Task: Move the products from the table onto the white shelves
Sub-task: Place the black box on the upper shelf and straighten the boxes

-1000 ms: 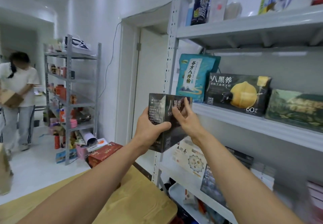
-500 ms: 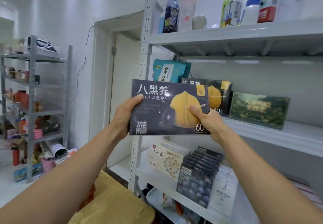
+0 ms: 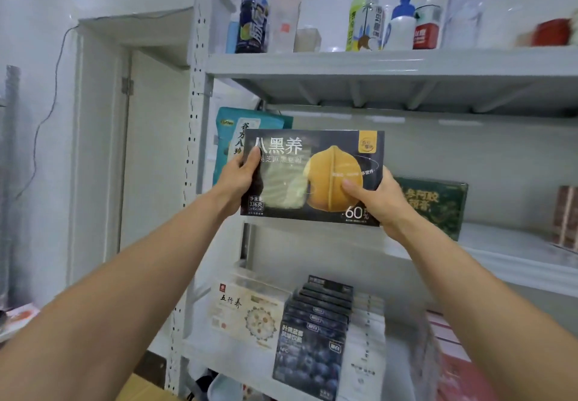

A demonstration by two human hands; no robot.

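1. White walls and a pale door frame [image 3: 103, 138] filled the left of the frame, beside the white shelves [image 3: 344, 62].
2. Left of centre, the left hand [image 3: 237, 181] gripped the left end of the black box [image 3: 316, 178], thumb curled over its front; a teal pouch [image 3: 250, 131] stood behind.
3. At centre the black box was held upright before the middle shelf, face toward the camera.
4. Right of centre, the right hand [image 3: 378, 200] clasped its lower right corner, thumb pressed on the front.
5. Further right, a green box [image 3: 438, 209] stood on that shelf.
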